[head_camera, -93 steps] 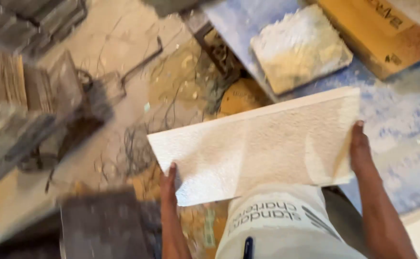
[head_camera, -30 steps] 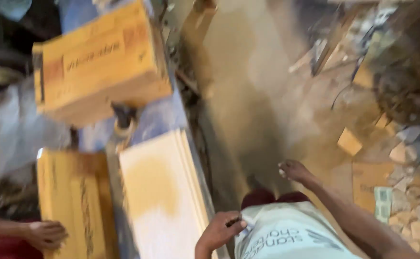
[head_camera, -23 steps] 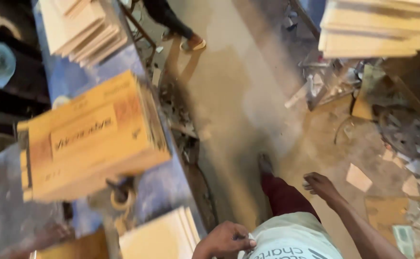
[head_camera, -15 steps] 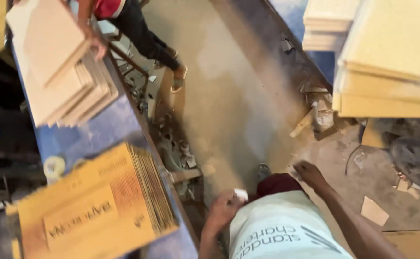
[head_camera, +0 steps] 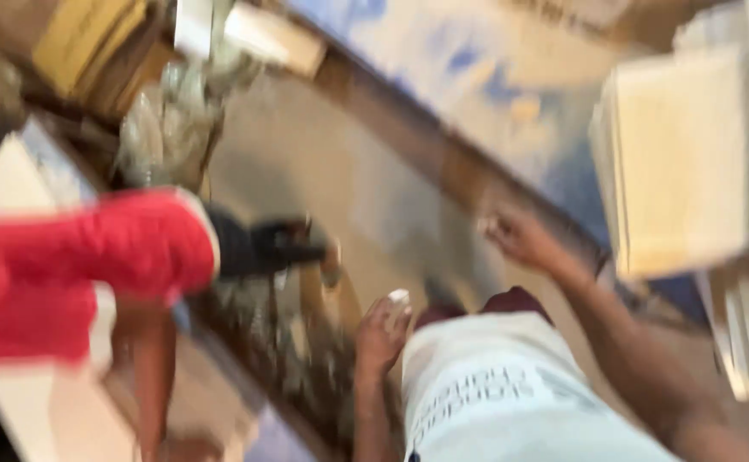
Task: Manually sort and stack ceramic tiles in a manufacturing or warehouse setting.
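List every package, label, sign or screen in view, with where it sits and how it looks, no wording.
Yellow-brown cardboard box: top left corner, boxy, blurred.
Printed lettering on the pale shirt: bottom centre, dark characters on off-white cloth, between the left hand and the right hand.
Stack of cream tiles: right side, flat rectangles, unwrapped, so no package.
No signs or screens show; the frame is too blurred for smaller labels.
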